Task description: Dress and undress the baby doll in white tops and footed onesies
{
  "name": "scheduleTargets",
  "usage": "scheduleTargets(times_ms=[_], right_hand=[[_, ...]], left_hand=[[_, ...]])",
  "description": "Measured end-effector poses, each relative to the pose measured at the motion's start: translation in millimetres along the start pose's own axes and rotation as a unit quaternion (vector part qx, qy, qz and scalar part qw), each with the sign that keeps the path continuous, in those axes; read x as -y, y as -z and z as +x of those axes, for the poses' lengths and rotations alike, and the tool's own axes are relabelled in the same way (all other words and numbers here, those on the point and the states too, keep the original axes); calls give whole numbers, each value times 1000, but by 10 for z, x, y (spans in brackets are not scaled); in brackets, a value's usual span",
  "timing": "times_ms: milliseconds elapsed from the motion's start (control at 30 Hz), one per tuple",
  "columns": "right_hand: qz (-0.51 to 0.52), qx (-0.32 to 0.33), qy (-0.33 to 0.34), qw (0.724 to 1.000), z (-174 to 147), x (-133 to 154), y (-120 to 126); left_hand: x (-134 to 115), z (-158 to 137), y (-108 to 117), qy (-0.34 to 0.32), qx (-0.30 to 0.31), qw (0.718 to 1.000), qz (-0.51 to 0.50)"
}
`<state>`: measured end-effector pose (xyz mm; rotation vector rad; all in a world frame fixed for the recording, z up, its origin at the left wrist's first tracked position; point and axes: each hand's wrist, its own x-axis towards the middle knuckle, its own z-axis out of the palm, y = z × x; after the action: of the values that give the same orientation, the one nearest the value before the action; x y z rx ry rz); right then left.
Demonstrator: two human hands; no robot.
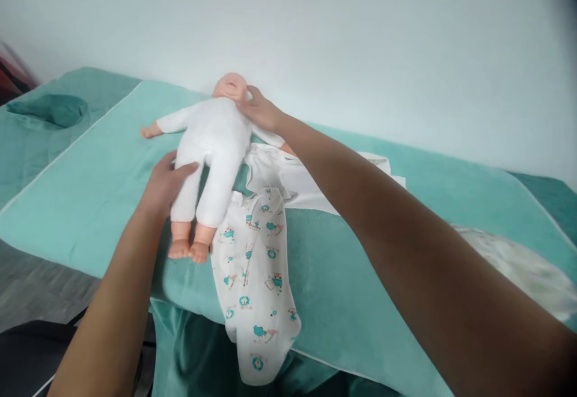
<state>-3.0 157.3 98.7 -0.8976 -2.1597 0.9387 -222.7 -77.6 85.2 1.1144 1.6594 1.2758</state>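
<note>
Doll point(220, 129) slants rightward, head toward wall point(360, 36), feet nearer.

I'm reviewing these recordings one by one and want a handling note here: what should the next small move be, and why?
Probably slide the right hand a little further under the head of the doll: that hand is at the side of the head and neck, while the left hand has its thumb across a leg.

The right forearm point(360, 195) partly hides the doll point(216, 123) and white garment point(300, 187).
</note>
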Motion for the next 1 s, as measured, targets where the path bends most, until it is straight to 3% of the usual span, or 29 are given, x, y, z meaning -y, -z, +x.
scheduleTargets(times_ms=[67,133,200,233,300,367,433,600,667,767,867,933,1000], right_hand=[[-56,-31,-44,997,-83,-89,12],[-147,-100,-118,977,-335,-219,160],[-246,-146,-215,934,-720,-344,398],[-292,-126,-262,911,-942,-385,525],[-367,-41,-327,870,-1392,-392,735],[-408,27,-333,850,-1800,-281,826],[-430,92,-285,852,-2136,-60,776],[-395,146,-149,895,-2804,800,354],[-388,169,-53,904,-3078,1198,244],[-400,193,-8,896,-3496,1705,251],[-386,166,-91,903,-3866,1942,400],[-352,140,-186,907,-4067,1936,491],[-271,128,-247,922,-4232,1849,500]], left_hand=[[40,-141,48,-89,-109,980,141],[34,-432,-13,-234,-137,926,265],[17,-775,-172,-384,-12,852,355],[17,-924,-276,-437,64,808,391],[49,-1121,-498,-451,119,748,472],[99,-1171,-695,-413,114,736,524],[114,-1140,-839,-389,125,733,544],[-170,-1263,-1073,-495,141,696,502],[-341,-1405,-1151,-524,126,699,470],[-519,-1564,-1226,-521,145,723,430],[-595,-1653,-1252,-488,158,771,377],[-658,-1742,-1275,-462,104,820,320],[-767,-1893,-1320,-434,7,873,223]])
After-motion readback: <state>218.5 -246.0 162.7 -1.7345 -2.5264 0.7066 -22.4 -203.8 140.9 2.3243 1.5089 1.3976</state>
